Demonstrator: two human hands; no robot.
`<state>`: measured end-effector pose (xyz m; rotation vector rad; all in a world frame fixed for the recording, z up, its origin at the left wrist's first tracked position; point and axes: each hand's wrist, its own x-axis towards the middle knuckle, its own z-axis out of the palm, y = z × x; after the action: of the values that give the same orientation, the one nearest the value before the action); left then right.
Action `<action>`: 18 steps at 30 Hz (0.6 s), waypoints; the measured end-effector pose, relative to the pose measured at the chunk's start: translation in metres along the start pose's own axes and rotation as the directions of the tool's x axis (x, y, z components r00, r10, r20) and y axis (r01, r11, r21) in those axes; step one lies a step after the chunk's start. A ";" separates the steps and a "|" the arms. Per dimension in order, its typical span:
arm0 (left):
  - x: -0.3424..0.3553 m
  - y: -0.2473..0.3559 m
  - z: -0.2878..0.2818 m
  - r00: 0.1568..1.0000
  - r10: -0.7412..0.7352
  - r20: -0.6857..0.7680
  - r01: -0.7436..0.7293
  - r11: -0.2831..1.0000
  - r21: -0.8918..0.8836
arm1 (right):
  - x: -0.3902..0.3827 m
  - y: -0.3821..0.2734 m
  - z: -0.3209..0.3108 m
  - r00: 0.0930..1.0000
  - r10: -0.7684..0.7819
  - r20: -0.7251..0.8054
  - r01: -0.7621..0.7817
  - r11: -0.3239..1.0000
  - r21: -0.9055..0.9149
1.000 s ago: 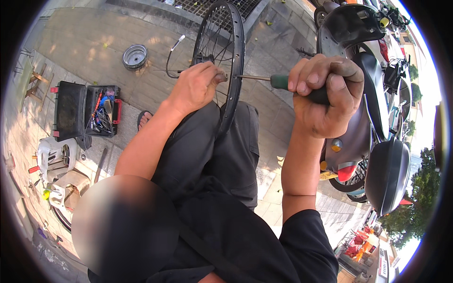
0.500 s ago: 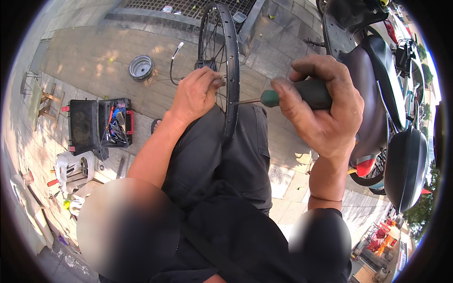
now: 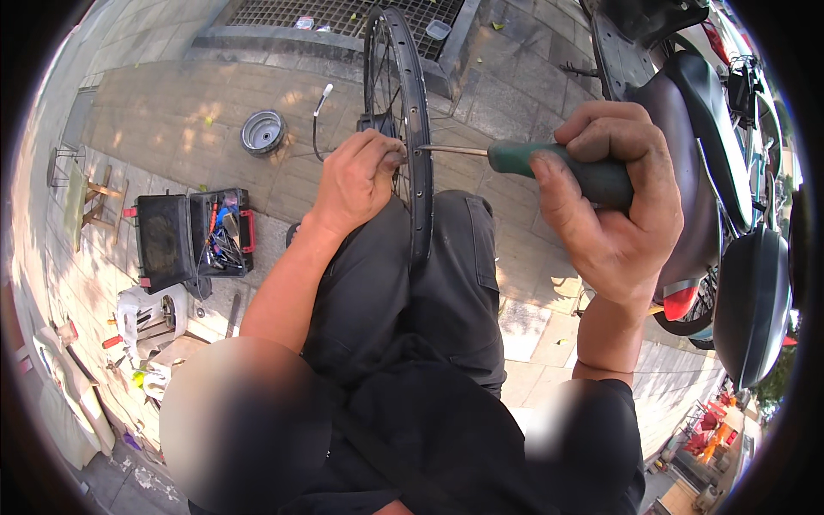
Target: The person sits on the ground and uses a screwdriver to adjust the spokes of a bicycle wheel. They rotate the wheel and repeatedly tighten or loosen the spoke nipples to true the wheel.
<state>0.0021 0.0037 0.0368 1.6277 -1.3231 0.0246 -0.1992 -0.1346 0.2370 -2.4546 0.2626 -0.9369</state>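
Observation:
A black spoked wheel rim [image 3: 415, 112] stands upright between my knees, a row of holes along its outer face. My right hand [image 3: 620, 202] is wrapped round the green handle of a screwdriver [image 3: 513, 159]. Its thin metal shaft points left, and the tip meets the outer face of the rim at or beside a hole. On the inner side of the rim, among the spokes, my left hand [image 3: 354, 180] is closed in a pinch close to the screwdriver tip. What lies between its fingertips is too small to make out.
An open black toolbox [image 3: 196, 239] full of tools lies at the left. Beyond it are a round metal hub drum [image 3: 263, 133] and a black cable with a white end [image 3: 322, 103]. A metal grate [image 3: 343, 15] lies ahead. A parked scooter [image 3: 687, 154] stands close on the right.
My right hand has moved slightly right and the screwdriver shaft has gone from lower on the rim to a higher spot, level with my left fingertips. The left hand stays pinched at the rim.

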 end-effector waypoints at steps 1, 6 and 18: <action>0.000 0.000 0.000 1.000 0.000 -0.004 0.000 1.000 -0.010 | 0.000 0.000 0.001 1.000 -0.002 0.006 0.002 1.000 -0.003; 0.002 0.001 -0.001 1.000 0.016 -0.020 -0.016 1.000 -0.016 | 0.001 0.001 0.002 0.997 -0.065 0.038 0.064 0.998 0.010; 0.002 0.002 0.000 0.999 -0.017 -0.031 0.016 1.000 -0.027 | 0.007 -0.004 0.002 0.977 -0.153 0.148 0.159 0.987 -0.024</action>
<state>0.0013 0.0026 0.0390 1.6099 -1.2813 0.0219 -0.1929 -0.1334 0.2418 -2.5917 0.0367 -0.8165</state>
